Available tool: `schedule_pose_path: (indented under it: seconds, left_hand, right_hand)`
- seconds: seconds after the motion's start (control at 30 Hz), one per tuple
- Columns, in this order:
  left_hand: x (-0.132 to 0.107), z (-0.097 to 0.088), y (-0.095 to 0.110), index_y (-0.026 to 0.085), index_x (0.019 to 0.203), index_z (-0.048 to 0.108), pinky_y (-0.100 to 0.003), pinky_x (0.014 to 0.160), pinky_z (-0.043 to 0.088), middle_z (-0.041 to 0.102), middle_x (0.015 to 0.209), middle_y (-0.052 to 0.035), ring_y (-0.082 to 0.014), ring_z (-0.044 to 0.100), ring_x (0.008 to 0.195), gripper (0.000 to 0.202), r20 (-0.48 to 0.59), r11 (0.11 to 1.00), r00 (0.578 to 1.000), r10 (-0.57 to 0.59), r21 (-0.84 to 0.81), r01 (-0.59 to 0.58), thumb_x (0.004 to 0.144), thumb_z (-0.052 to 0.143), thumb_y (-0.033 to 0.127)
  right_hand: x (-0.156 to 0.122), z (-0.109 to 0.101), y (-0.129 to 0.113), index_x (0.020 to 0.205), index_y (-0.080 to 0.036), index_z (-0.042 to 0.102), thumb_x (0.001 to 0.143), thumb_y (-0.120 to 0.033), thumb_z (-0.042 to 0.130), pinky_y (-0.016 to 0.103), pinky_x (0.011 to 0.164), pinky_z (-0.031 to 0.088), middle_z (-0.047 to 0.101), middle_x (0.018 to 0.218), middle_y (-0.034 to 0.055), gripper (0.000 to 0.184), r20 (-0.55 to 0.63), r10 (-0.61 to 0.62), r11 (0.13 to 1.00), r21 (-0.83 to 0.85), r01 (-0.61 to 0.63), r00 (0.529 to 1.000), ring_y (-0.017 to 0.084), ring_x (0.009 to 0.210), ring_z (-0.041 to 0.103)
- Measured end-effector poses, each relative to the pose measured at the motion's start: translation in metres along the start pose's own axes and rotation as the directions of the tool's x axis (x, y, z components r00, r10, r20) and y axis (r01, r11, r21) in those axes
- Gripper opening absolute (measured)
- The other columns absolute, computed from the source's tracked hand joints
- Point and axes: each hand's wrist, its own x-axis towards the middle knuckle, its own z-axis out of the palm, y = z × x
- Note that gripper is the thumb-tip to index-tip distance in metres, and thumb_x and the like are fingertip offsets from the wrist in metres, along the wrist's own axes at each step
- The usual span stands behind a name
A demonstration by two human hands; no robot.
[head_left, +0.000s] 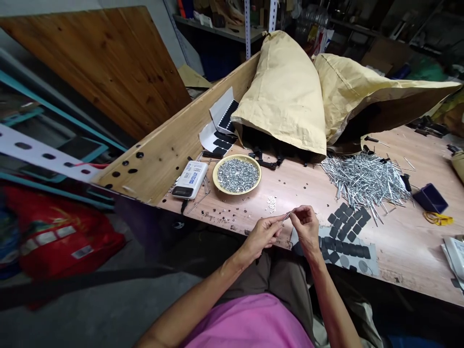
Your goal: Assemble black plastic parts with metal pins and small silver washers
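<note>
Above the table's front edge, my left hand [264, 233] is closed with its fingers pinching a thin metal rod [285, 217]. My right hand [306, 226] pinches at the rod's other end, its fingertips close to the left ones. Whether a smaller piece sits between the right fingertips is too small to tell. Just beyond the hands lies a small cluster of nuts [271, 204]. A yellow bowl [216, 182] full of small metal nuts stands farther left. To the right is a pile of long thin metal rods [366, 179].
Dark square pads [350, 223] lie right of my hands, some on a grey sheet [373, 266]. Large yellow sacks [286, 92] stand behind. A white device [192, 179] is by the wooden side board [159, 164]. A dark blue box [431, 198] sits right of the rods.
</note>
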Motion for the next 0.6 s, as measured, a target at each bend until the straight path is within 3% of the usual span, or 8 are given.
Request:
schedule_pose_path:
  seconds: [0.23, 0.37, 0.47, 0.53, 0.6]
  left_hand:
    - [0.0, 0.003, 0.002, 0.016, 0.123, 0.057, -0.015, 0.034, 0.008, 0.038, 0.057, 0.0091, 0.0016, 0.019, 0.036, 0.058, 0.043, 0.999, 0.999, 0.003, 0.038, -0.004, 0.072, 0.065, 0.042]
    - [0.001, 0.004, 0.0, 0.017, 0.125, 0.055, -0.014, 0.034, 0.008, 0.038, 0.057, 0.0091, 0.0016, 0.019, 0.036, 0.058, 0.043, 0.999, 0.999, -0.027, 0.042, 0.025, 0.074, 0.063, 0.041]
    - [0.003, 0.004, -0.002, 0.018, 0.128, 0.052, -0.014, 0.034, 0.008, 0.038, 0.057, 0.0091, 0.0013, 0.02, 0.035, 0.059, 0.036, 0.998, 0.998, -0.047, 0.046, 0.046, 0.075, 0.062, 0.04]
    - [0.004, 0.001, -0.003, 0.019, 0.128, 0.052, -0.014, 0.035, 0.008, 0.038, 0.056, 0.0092, 0.0011, 0.02, 0.035, 0.059, 0.056, 0.997, 0.997, -0.062, 0.045, 0.059, 0.074, 0.063, 0.041]
    - [0.005, -0.003, -0.002, 0.019, 0.127, 0.054, -0.014, 0.035, 0.008, 0.038, 0.055, 0.0095, 0.0011, 0.018, 0.035, 0.061, 0.103, 0.995, 0.99, -0.094, 0.038, 0.091, 0.072, 0.065, 0.041]
  right_hand:
    - [-0.003, -0.007, 0.006, 0.079, -0.024, 0.045, 0.069, -0.031, 0.065, 0.028, 0.066, 0.051, 0.059, 0.074, -0.0015, 0.024, 0.005, -0.009, 1.0, 0.019, 0.009, 1.0, 0.014, 0.07, 0.059]
    - [-0.006, -0.013, 0.012, 0.081, -0.023, 0.049, 0.075, -0.026, 0.059, 0.03, 0.071, 0.051, 0.061, 0.077, 0.0002, 0.012, 0.022, -0.185, 0.97, -0.158, 0.186, 0.982, 0.015, 0.073, 0.061]
    - [-0.008, -0.018, 0.011, 0.082, -0.023, 0.055, 0.077, -0.018, 0.054, 0.03, 0.073, 0.051, 0.063, 0.079, 0.0017, 0.008, 0.137, -0.336, 0.875, -0.322, 0.362, 0.932, 0.016, 0.076, 0.062]
    - [-0.008, -0.022, 0.008, 0.084, -0.023, 0.058, 0.078, -0.016, 0.053, 0.03, 0.072, 0.05, 0.065, 0.08, 0.002, 0.01, 0.211, -0.367, 0.835, -0.355, 0.421, 0.906, 0.017, 0.077, 0.063]
    - [-0.006, -0.027, 0.003, 0.086, -0.023, 0.06, 0.08, -0.018, 0.055, 0.03, 0.071, 0.051, 0.065, 0.081, 0.0025, 0.009, 0.243, -0.338, 0.844, -0.35, 0.407, 0.909, 0.017, 0.077, 0.063]
